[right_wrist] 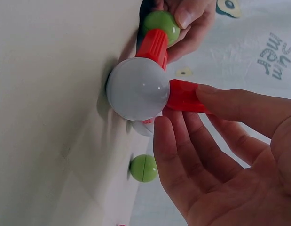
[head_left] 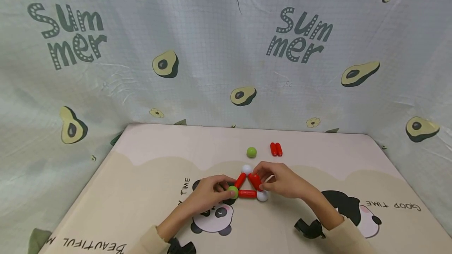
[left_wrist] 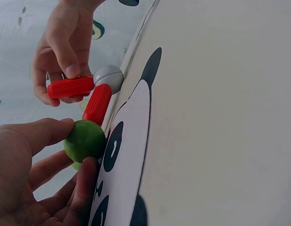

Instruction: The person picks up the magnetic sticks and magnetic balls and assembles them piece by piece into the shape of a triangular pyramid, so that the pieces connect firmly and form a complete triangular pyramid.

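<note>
My left hand (head_left: 211,192) pinches a green ball (left_wrist: 85,141) at the left corner of a flat triangle of red rods and balls. A red rod (head_left: 247,194) joins that ball to a white ball (head_left: 262,196) at the right corner. Another red rod (head_left: 240,181) runs from the green ball to a white ball (head_left: 246,169) at the far corner. With thumb and fingers, my right hand (head_left: 282,179) holds a red rod (right_wrist: 183,96) that stands up from the right white ball. Behind it, the triangle's right side is partly hidden in the head view.
Beyond the triangle, a loose green ball (head_left: 251,152) lies on the printed tabletop (head_left: 148,191). Two red rods (head_left: 276,149) lie side by side to its right. A patterned cloth (head_left: 205,50) hangs behind the table. Black wrist-worn gear (head_left: 310,229) shows near the right forearm.
</note>
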Available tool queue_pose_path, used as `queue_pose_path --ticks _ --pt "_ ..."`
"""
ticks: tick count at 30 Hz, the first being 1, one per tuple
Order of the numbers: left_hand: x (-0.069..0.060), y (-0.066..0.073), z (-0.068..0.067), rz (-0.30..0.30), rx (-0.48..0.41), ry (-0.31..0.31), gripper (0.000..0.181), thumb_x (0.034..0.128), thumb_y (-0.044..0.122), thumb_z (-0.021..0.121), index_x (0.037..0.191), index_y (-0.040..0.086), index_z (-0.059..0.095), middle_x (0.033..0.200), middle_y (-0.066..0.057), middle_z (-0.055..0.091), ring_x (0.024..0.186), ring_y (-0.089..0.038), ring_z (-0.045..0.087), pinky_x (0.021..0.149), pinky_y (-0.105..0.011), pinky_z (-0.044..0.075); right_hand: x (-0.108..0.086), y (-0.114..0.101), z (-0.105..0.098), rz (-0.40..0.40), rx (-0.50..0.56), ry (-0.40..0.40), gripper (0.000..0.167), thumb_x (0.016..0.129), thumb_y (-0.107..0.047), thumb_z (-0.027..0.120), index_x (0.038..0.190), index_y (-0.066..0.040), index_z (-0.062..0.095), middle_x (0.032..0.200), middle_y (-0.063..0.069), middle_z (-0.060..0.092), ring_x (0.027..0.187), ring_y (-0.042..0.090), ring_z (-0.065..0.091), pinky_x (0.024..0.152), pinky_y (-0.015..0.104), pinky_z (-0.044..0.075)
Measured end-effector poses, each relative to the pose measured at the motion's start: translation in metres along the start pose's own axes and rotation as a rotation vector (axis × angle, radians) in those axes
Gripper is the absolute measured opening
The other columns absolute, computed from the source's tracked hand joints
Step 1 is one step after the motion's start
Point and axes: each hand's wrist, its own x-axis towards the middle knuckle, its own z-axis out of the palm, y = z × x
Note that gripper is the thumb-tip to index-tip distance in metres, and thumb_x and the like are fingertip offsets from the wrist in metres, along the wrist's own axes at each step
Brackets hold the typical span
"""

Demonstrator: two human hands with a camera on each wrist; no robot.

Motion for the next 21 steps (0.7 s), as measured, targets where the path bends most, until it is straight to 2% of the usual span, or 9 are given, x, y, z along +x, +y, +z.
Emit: queue_pose_path --ticks 12,21 --pt "0.0002 -0.0017 0.0008 -0.009 0.017 0.011 0.034 0.0932 0.032 0.073 0.124 0.017 0.073 0.094 0.003 0.066 0.079 -0.009 0.062 0.068 -0.022 0.051 -0.0002 0.0017 0.0011 -0.002 0.011 -0.006 0.027 0.092 -0.003 0.069 0.118 -0.008 0.065 0.105 0.004 0.071 0.098 0.015 0.065 0.086 0.019 0.054" --pt "-0.0014 -0.0015 -0.0001 -0.002 0.004 0.002 0.036 0.0929 0.032 0.074 0.125 0.016 0.073 0.095 0.000 0.066 0.078 -0.009 0.061 0.068 -0.021 0.050 -0.0008 0.0030 0.0029 -0.002 0.022 -0.013 0.026 0.092 -0.005 0.071 0.118 -0.008 0.066 0.105 0.005 0.071 0.099 0.014 0.066 0.085 0.021 0.055"
